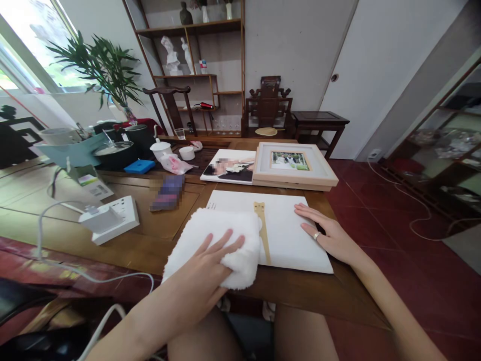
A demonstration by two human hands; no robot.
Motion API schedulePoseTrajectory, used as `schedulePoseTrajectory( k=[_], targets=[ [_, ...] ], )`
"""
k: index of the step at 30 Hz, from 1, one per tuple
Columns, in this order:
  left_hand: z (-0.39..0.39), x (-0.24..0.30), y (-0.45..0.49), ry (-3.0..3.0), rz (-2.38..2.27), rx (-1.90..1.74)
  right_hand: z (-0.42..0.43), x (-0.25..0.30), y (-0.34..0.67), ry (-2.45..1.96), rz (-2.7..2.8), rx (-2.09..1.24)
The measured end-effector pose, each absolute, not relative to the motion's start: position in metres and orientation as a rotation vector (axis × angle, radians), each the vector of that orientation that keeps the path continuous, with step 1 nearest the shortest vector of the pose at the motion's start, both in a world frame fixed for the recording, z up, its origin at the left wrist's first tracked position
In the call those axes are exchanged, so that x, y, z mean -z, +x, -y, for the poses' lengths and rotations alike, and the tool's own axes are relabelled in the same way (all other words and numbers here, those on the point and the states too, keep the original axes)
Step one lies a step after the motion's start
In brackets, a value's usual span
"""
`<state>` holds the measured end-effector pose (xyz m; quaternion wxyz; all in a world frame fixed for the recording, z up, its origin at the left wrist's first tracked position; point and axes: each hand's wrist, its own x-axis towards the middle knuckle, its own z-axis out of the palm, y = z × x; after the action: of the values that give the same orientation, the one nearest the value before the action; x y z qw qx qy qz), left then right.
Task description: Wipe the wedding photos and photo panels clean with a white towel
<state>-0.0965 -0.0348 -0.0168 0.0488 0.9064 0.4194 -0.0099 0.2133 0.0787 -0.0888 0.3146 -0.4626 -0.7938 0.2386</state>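
Note:
My left hand lies flat on a fluffy white cloth, fingers spread and pressing it down on the left part of a white album or board. A thin wooden strip with a cat-shaped top lies on the white board beside the cloth. My right hand, with a ring on one finger, rests open and flat on the board's right edge, holding it still on the wooden table.
A framed photo and an unframed print lie farther back. At left are a white power strip with cables, a blurred phone, tea ware and pots. Beyond stand chairs, shelves and a plant. Red floor lies to the right.

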Motion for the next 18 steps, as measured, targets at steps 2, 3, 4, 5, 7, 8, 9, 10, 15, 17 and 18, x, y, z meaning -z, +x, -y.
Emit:
schedulePoseTrajectory(
  k=[2,3,4,5,7,8,9,10,15,17,18],
  targets=[
    [0.027,0.020,-0.096,2.708,-1.325,-0.021,-0.079,0.089,0.213,-1.221,2.095,-0.629],
    [0.020,0.022,-0.096,2.672,-1.365,-0.043,-0.079,0.089,0.213,-1.220,2.095,-0.629],
    [0.010,0.024,-0.095,2.637,-1.403,-0.058,-0.079,0.089,0.213,-1.217,2.094,-0.628],
    [-0.001,0.025,-0.093,2.609,-1.436,-0.065,-0.079,0.088,0.213,-1.214,2.091,-0.627],
    [-0.025,0.024,-0.090,2.567,-1.490,-0.070,-0.078,0.088,0.213,-1.212,2.082,-0.626],
    [-0.038,0.021,-0.088,2.549,-1.513,-0.073,-0.078,0.088,0.213,-1.215,2.080,-0.627],
    [-0.050,0.018,-0.085,2.530,-1.534,-0.083,-0.078,0.088,0.213,-1.220,2.079,-0.630],
    [-0.062,0.015,-0.083,2.511,-1.549,-0.101,-0.078,0.087,0.213,-1.225,2.078,-0.633],
    [-0.104,0.002,-0.062,2.486,-1.497,-0.141,-0.078,0.086,0.212,-1.231,2.071,-0.658],
    [-0.108,0.001,-0.050,2.526,-1.464,-0.120,-0.078,0.085,0.212,-1.221,2.063,-0.665],
    [-0.107,0.002,-0.043,2.547,-1.454,-0.109,-0.078,0.085,0.212,-1.215,2.059,-0.667]
  ],
)
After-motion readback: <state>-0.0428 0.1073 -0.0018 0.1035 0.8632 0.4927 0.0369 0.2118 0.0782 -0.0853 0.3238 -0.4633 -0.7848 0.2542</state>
